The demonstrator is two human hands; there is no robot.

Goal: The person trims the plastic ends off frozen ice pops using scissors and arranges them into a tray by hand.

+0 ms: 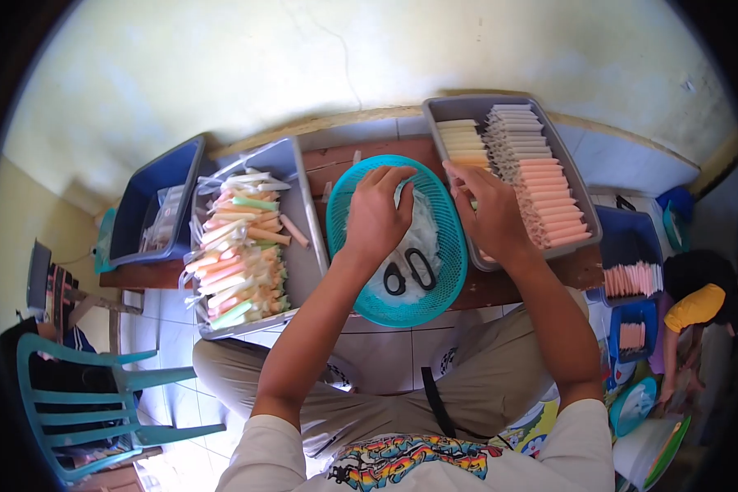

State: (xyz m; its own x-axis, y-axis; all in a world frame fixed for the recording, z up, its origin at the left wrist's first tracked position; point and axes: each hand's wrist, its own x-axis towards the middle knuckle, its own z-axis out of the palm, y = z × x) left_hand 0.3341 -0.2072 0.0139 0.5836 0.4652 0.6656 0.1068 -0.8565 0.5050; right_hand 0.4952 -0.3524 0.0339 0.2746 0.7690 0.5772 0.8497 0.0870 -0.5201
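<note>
My left hand point(381, 211) is over the teal plastic basket point(337, 238), its fingers curled toward the thumb. A whitish bit shows by the thumb, too small to name. My right hand point(490, 215) is at the basket's right rim, beside the grey tray point(578, 176) of stacked sticks. Its fingers are bent together, and a small greenish bit shows under them; what they hold is mostly hidden. In the basket lie clear plastic scraps point(422, 225) and a pair of scissors point(410, 272) with black handles, blades hidden among the scraps.
Left of the basket, a grey tray point(310, 221) bears a heap of wrapped pastel sticks point(242, 246). A dark blue bin point(127, 221) stands farther left. A teal chair point(82, 402) is at lower left. At right, another person point(697, 303) sits near blue bins point(631, 234) of sticks.
</note>
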